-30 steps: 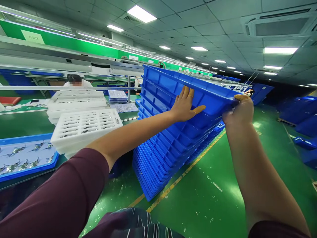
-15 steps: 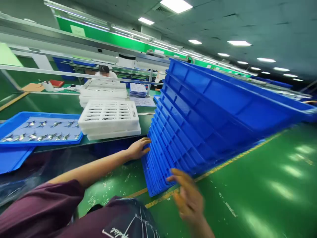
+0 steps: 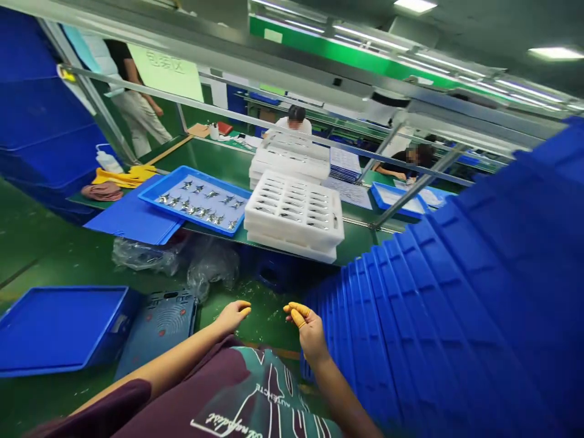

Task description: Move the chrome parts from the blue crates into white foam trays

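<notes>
A tall stack of blue plastic trays (image 3: pixel 433 328) leans in from the right and fills much of the view, its top and far end out of frame. My right hand (image 3: pixel 308 328) is a short way left of the stack, with its fingers curled and yellow tips on them. My left hand (image 3: pixel 232 316) hangs over the green floor close to my right hand, with its fingers together. Neither hand holds anything or visibly touches the stack.
A blue tray (image 3: pixel 64 328) and a grey-blue crate (image 3: pixel 157 334) lie on the floor at left. Plastic bags (image 3: pixel 210 267) sit under the green workbench (image 3: pixel 360 234), which carries white stacked trays (image 3: pixel 292 213) and a blue tray of metal parts (image 3: pixel 196 198). Seated people work beyond.
Both hands have come off the blue stack and now sit together low in the view. The stack looms larger at right, and the view has swung left and down.
</notes>
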Tool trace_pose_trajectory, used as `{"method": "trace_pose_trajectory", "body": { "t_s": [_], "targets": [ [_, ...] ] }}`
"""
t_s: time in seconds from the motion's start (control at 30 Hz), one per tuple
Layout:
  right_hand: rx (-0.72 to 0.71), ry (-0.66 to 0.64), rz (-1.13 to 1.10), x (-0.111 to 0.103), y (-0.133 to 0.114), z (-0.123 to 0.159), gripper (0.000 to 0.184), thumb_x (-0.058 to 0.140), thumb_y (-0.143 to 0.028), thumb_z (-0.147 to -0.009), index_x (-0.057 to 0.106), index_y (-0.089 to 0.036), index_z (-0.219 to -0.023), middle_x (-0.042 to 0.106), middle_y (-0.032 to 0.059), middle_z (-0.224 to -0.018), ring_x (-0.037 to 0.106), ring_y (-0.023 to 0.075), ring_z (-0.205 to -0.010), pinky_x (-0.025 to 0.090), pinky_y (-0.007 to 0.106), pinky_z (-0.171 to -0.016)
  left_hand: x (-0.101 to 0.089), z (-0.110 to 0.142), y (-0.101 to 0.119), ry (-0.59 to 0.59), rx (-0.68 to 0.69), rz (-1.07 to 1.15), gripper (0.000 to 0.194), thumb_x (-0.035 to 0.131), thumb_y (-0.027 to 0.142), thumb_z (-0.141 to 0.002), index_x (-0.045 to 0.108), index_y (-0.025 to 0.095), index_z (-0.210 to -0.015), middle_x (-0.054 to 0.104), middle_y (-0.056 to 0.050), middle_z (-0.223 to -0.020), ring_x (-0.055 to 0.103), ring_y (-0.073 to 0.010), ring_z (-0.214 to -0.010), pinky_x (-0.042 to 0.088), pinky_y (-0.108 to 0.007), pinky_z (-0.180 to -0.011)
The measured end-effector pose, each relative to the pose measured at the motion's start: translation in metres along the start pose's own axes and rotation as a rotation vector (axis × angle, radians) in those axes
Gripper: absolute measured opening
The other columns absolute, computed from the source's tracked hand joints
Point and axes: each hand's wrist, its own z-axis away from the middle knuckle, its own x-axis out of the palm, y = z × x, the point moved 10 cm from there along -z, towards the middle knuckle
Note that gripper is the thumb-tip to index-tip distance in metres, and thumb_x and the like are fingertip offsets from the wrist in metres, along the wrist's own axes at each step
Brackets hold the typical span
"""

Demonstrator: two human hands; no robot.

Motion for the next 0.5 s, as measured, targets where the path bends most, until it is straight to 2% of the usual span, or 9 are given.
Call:
{"method": "trace_pose_trajectory", "body": {
  "t_s": [0.13,0.3,0.4,0.5],
  "targets": [
    [0.001,-0.058,0.021,0.065,-0.015,-0.042,0.027,0.08,-0.041,-0.058,0.077,-0.021,-0.076,0.075,0.006,-0.08,0.064,0.0156,-0.065,0.055,0.032,-0.067,-0.015,-0.02,0.009,-0.069,0.056,0.044,0.034,0.054,0.02,-0.08,0.068,0.011,-0.11,0.071,-0.01,-0.114,0.066,-0.021,-0.107,0.048,-0.027,-0.095],
    [0.043,-0.139,0.015,0.14,-0.014,-0.065,0.022,0.077,-0.039,-0.061,0.077,-0.022,-0.076,0.075,0.005,-0.08,0.063,0.0152,-0.065,0.054,0.032,-0.068,-0.076,-0.049,-0.005,-0.034,0.013,-0.019,0.032,0.053,0.022,-0.08,0.07,0.014,-0.107,0.072,-0.007,-0.109,0.065,-0.0221,-0.108,0.049,-0.028,-0.093],
    [0.064,-0.171,0.034,0.161,-0.014,-0.079,0.021,0.076,-0.038,-0.062,0.077,-0.022,-0.076,0.075,0.005,-0.081,0.063,0.015,-0.065,0.054,0.032,-0.07,-0.115,-0.074,-0.014,0.025,-0.065,-0.049,0.035,0.052,0.02,-0.08,0.069,0.013,-0.11,0.072,-0.008,-0.109,0.066,-0.0217,-0.102,0.049,-0.028,-0.09],
    [0.083,-0.142,0.045,0.159,-0.015,-0.104,0.024,0.077,-0.039,-0.06,0.076,-0.021,-0.076,0.075,0.0054,-0.08,0.063,0.0145,-0.064,0.053,0.031,-0.068,-0.136,-0.101,-0.017,0.055,-0.155,0.016,0.041,0.05,0.021,-0.082,0.066,0.007,-0.117,0.071,-0.011,-0.106,0.068,-0.021,-0.091,0.051,-0.027,-0.081]
  ]
}}
